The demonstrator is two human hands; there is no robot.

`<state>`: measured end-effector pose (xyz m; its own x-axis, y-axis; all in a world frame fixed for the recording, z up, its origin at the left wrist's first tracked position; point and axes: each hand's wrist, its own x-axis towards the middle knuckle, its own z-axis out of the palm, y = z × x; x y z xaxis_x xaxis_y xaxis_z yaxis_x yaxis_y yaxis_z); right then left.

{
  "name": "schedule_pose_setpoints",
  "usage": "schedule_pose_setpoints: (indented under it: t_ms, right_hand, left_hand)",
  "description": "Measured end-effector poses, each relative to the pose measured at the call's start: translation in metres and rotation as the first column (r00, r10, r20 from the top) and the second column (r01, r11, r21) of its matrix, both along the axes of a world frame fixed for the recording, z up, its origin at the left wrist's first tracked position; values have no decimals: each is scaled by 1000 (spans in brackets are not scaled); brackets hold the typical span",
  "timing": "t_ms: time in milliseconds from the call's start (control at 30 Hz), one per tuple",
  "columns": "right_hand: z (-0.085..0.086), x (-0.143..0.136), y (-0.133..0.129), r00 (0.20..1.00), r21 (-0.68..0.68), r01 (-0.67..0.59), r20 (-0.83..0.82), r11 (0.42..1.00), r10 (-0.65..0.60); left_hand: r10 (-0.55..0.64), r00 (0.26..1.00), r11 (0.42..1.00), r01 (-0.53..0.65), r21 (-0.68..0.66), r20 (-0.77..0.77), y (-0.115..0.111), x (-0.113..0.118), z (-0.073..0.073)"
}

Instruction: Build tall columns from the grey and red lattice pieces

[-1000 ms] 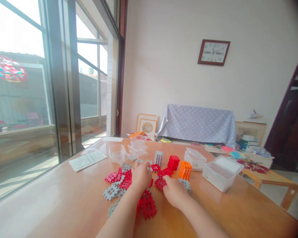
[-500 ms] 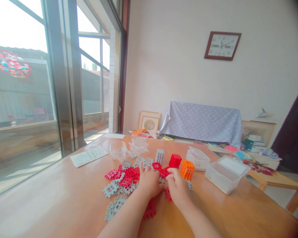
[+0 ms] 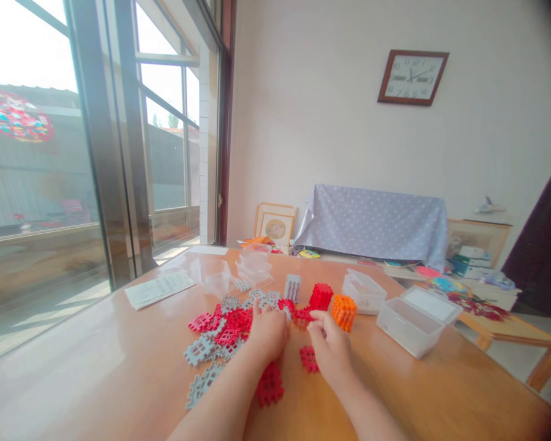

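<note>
My left hand reaches over a loose pile of notched plastic building tiles, its fingers mostly curled downward. A bit of grey tile shows by its fingertips; its grip is hidden. To the right, my right hand is closed, thumb and fingers bent inward, beside a flat red tile; I cannot make out what it holds. Grey tiles and red tiles lie mixed left of my left hand. Single red tiles sit under my left forearm and between the hands.
Behind the hands stand a grey stack, a red stack and an orange stack of tiles. Clear plastic boxes are at the right, more clear containers at the back left, near a printed sheet.
The view has shifted slightly. My left hand has drawn a little left, away from my right hand. Grey tiles seen between the hands and right of my right hand no longer show there.
</note>
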<state>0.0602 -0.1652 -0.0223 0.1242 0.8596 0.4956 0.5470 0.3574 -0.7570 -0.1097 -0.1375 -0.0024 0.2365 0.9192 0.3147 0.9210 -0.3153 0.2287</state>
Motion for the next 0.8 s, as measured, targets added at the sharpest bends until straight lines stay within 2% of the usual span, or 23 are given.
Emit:
schedule_pose_setpoints:
  t_ms: [100,200,267,333,400,467,533,633,733,800]
  right_hand:
    - [0,1,0,999,-4,-17,-37,1000,17]
    - [3,2,-2,997,-3,-40,-65,999,40]
    - [4,3,-3,995,0,-47,-86,999,47]
    - [2,3,-1,992,-12,-55,-111,998,54]
    - [-1,4,1,988,-32,-78,-138,996,73]
    - [-2,6,3,983,-43,-104,-159,994,96]
    - [-1,8,2,983,-40,-97,-163,995,89]
    - [8,12,-3,987,-4,-40,-153,999,39]
    - [20,16,-9,983,45,7,-182,999,1]
    - [25,19,-12,977,65,39,-210,997,-25]
  left_hand:
    - [17,999,1000,-18,14,31,1,-7,3]
    - [-6,978,1000,12,-28,209,-1,-14,13]
    - [-80,903,988,127,-84,423,-2,-15,21]
    - [-151,767,956,274,-106,623,-4,-14,28]
    - [-163,673,932,344,-110,722,-5,-12,30]
    - [-133,692,939,317,-132,710,-5,-9,30]
    - [-113,775,952,264,-156,622,-9,-6,29]
    - [-186,877,944,285,-168,443,-24,0,31]
    - [-366,876,860,447,-245,315,-46,12,35]
    - [-465,830,793,545,-271,308,-59,22,36]
